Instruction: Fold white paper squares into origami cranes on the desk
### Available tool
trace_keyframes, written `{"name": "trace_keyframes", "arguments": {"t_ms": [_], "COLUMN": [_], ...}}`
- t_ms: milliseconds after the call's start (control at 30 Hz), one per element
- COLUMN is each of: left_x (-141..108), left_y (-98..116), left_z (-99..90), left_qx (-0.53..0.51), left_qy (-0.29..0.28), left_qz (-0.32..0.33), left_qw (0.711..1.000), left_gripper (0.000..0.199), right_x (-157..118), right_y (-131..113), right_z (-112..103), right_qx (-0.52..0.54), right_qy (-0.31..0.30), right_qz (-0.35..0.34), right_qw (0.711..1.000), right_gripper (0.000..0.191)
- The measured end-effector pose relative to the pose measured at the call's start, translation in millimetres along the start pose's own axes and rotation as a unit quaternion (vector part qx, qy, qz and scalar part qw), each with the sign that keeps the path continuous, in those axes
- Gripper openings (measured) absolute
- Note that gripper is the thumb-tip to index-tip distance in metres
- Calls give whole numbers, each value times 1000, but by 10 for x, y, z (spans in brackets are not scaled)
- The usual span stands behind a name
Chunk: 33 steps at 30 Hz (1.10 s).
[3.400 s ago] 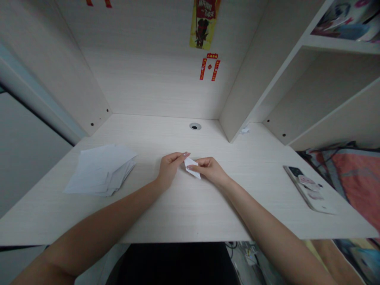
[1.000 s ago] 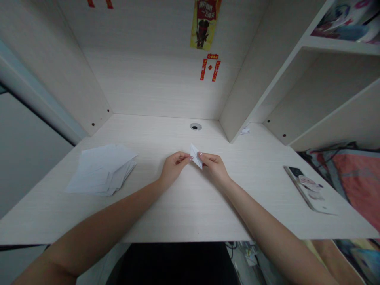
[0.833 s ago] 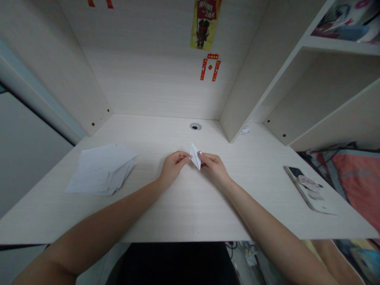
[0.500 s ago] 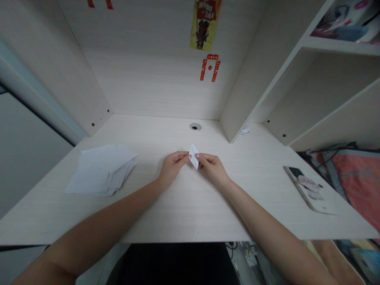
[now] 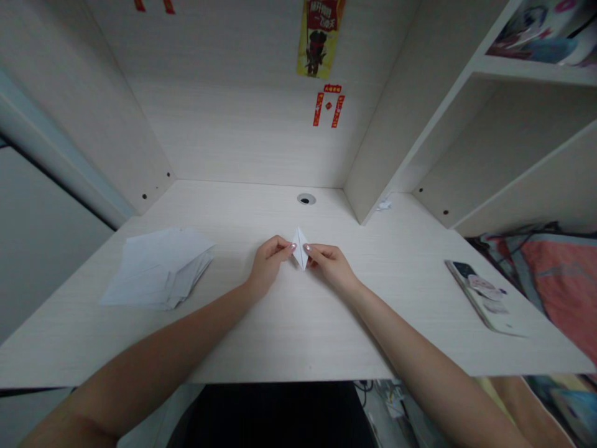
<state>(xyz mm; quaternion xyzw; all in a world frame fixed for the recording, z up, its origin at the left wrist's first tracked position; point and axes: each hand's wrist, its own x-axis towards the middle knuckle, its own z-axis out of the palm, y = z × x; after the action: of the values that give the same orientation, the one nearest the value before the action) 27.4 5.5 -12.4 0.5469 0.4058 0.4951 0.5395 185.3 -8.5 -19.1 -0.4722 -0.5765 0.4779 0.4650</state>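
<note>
Paper diamond farther left, in fingertip pinches of left hand and right hand, Chinese-lettered poster beyond

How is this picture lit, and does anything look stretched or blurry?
Head view: soft light, the back panel darkening upward. Head view: the phone looks stretched toward the right edge, probably lens distortion. Head view: the items at upper right look smeared, while the folded paper shows its centre line.

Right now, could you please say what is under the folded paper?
The pale desk shows around the folded paper, pinched by the left hand and right hand; whatever lies beneath is covered.
</note>
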Motion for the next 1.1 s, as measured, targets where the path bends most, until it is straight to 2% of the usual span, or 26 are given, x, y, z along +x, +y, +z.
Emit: {"name": "trace_keyframes", "arguments": {"t_ms": [167, 300, 400, 500, 600, 700, 867, 1100], "left_x": [25, 42, 30, 10, 4, 12, 30, 49], "left_y": [-31, -50, -62, -75, -77, -72, -83, -92], "left_z": [5, 11, 23, 40, 47, 37, 5, 0], "left_qx": [7, 10, 16, 7, -2, 5, 51, 19], "left_qy": [12, 28, 0, -53, -67, -74, -43, -17], "left_qz": [3, -9, -13, 1, 21, 30, 13, -25], "left_qw": [1000, 1000, 1000, 999, 998, 997, 998, 999], "left_gripper": [15, 24, 29, 35, 36, 30, 27, 28], "right_x": [-6, -14, -23, -38, -52, -58, -49, -64], "right_y": [-17, -30, -23, -14, -17, -23, -39, -76], "right_z": [17, -6, -33, -44, -44, -46, -50, -32], "right_qx": [-3, -56, -99, -155, -202, -218, -197, -189], "right_qy": [8, 89, 148, 127, 73, 58, 61, 77], "right_qz": [-5, -56, -102, -149, -170, -185, -192, -175], "right_qw": [1000, 993, 979, 968, 962, 956, 960, 963], "right_gripper": [36, 34, 30, 26, 33, 34, 32, 30]}}
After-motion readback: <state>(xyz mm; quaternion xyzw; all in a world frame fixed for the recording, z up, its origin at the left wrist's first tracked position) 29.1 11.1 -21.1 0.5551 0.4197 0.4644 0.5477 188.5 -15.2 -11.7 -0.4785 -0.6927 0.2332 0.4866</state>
